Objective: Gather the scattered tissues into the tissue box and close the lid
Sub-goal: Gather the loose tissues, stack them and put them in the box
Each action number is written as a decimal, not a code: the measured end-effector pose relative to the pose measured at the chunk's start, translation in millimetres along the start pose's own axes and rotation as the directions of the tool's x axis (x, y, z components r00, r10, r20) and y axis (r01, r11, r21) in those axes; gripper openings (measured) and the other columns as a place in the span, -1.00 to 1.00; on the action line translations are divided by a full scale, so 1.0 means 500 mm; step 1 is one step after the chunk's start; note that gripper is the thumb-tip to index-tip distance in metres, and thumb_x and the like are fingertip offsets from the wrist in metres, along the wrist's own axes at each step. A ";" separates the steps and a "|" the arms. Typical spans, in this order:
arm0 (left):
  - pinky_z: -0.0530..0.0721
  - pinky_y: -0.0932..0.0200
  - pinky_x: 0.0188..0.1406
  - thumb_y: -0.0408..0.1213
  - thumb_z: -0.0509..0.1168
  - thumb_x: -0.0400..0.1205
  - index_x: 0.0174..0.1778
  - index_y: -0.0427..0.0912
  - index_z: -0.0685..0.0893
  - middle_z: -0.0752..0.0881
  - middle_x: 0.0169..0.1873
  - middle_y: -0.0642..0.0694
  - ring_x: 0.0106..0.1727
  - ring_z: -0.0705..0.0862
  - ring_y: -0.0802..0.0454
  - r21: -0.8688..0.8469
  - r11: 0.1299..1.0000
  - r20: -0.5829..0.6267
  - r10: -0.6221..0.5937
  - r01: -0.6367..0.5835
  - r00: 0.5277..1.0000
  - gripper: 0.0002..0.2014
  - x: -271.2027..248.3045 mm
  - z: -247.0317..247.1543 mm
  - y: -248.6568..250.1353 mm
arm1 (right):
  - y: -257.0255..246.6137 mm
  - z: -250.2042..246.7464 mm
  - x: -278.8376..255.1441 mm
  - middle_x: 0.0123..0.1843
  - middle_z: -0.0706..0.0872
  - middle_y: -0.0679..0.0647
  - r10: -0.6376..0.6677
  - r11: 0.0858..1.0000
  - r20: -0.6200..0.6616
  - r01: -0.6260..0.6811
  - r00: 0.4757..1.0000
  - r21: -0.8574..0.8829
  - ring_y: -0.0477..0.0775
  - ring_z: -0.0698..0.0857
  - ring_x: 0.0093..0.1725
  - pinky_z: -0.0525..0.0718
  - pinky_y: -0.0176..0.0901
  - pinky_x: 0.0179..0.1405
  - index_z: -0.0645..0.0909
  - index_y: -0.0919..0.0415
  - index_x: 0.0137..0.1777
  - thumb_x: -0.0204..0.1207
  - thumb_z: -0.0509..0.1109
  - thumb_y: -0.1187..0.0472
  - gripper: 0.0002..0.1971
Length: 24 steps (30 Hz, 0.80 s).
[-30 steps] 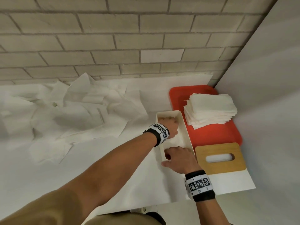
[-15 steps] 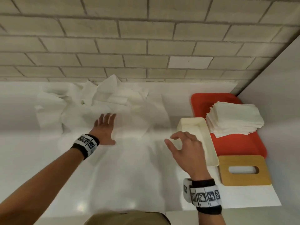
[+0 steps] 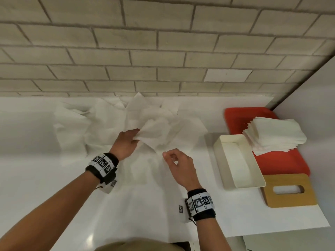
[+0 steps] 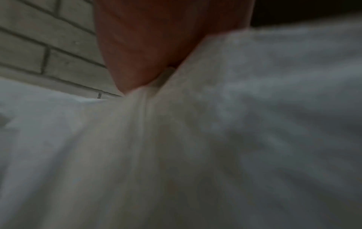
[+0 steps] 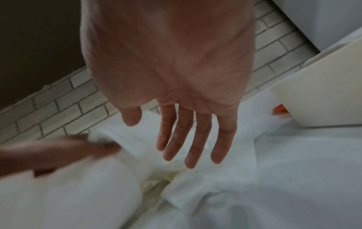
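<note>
Loose white tissues point(image 3: 108, 120) lie scattered over the white counter by the brick wall. My left hand point(image 3: 135, 136) pinches one tissue point(image 3: 155, 134) at its edge and lifts it; the left wrist view fills with that tissue point(image 4: 215, 124) under a finger. My right hand point(image 3: 170, 156) hovers just right of it, fingers straight and relaxed in the right wrist view point(image 5: 188, 147), holding nothing. The cream tissue box point(image 3: 239, 163) stands open to the right with tissue inside. Its wooden lid point(image 3: 288, 190) lies flat beside it.
A red tray point(image 3: 272, 160) at the back right carries a neat stack of folded tissues point(image 3: 275, 136). The brick wall runs along the back, a grey wall closes off the right, and the counter's front edge is near my body.
Both hands left the tissue box and moved left to the scattered pile. The left hand, flat on the tissues half a second ago, now pinches one; the right hand followed it.
</note>
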<state>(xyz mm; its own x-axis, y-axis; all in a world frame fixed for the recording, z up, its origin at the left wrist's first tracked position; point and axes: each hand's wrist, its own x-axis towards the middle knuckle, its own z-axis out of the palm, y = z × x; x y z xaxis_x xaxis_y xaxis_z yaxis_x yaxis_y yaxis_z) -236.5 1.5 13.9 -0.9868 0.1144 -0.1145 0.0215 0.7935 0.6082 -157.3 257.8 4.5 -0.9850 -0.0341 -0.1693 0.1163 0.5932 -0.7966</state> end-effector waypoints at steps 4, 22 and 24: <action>0.70 0.35 0.18 -0.15 0.43 0.79 0.48 0.00 0.70 0.82 0.26 0.15 0.25 0.78 0.26 -0.511 0.859 -0.119 -0.043 -0.024 0.992 -0.67 -0.069 -0.033 0.043 | -0.031 0.028 -0.013 0.29 0.77 -0.25 0.116 0.941 -0.027 -0.101 0.993 0.322 -0.21 0.75 0.24 0.71 -0.13 0.27 0.61 -0.28 0.40 0.62 0.36 -0.50 -0.51; 0.72 -0.10 0.38 0.16 0.44 0.65 0.42 -0.15 0.71 0.82 0.26 -0.10 0.30 0.78 -0.18 -0.509 0.807 -0.033 -0.368 0.301 0.929 -0.45 -0.032 0.062 -0.106 | 0.024 0.157 -0.014 0.43 0.55 0.00 0.099 0.987 -0.115 -0.112 0.988 -0.117 0.11 0.60 0.37 0.64 0.12 0.41 0.46 -0.04 0.56 0.62 0.59 0.00 -0.43; 0.65 -0.16 0.55 0.21 0.38 0.68 0.57 0.00 0.61 0.77 0.43 0.03 0.45 0.73 -0.03 -0.631 0.752 -0.044 -0.277 0.188 0.960 -0.41 -0.037 0.026 -0.082 | -0.010 0.139 -0.012 0.42 0.57 -0.07 0.001 0.998 -0.261 -0.017 0.965 -0.057 0.00 0.60 0.36 0.65 0.07 0.43 0.49 -0.05 0.53 0.66 0.55 -0.09 -0.49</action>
<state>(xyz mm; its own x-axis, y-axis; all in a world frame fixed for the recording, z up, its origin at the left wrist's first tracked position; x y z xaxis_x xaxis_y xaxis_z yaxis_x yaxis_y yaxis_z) -216.8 -25.3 -19.2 -0.9601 -0.1365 -0.2439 -0.2710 0.2414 0.9318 -143.2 199.0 -31.1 -0.9839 0.1782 -0.0128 0.1255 0.6383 -0.7594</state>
